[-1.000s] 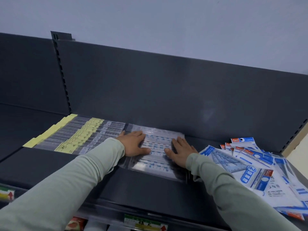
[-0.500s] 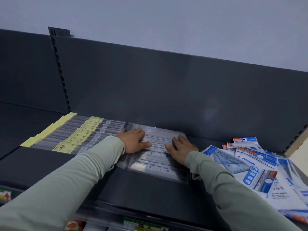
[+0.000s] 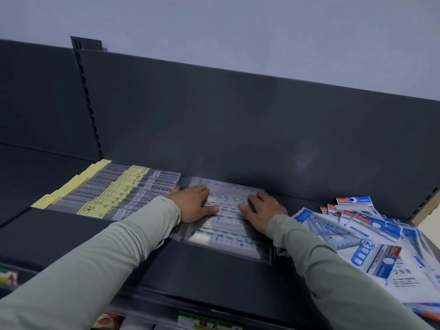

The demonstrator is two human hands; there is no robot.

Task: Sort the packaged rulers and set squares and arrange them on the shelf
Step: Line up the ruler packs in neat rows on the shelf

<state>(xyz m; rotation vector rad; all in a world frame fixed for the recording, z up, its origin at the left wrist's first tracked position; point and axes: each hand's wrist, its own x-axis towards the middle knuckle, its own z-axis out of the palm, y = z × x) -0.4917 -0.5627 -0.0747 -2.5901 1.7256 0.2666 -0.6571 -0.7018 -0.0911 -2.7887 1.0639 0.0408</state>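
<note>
Both arms extended forward. Left hand (image 3: 194,203) and right hand (image 3: 262,210) lie flat, fingers spread, palms pressing the blue-marked ruler packs (image 3: 228,225) on the shelf (image 3: 209,267).

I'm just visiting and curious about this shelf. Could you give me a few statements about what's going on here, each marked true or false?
1. The left hand and the right hand both lie flat on the clear rulers. True.
2. The set square packs lie in a loose pile at the right end of the shelf. True.
3. The yellow-labelled rulers lie left of the clear rulers. True.
4. The right hand is lifting a set square pack. False: it presses on the clear rulers.
5. The clear rulers stand upright on end. False: they lie flat on the shelf.
6. The left hand is clenched in a fist. False: its fingers are stretched out flat.
</note>
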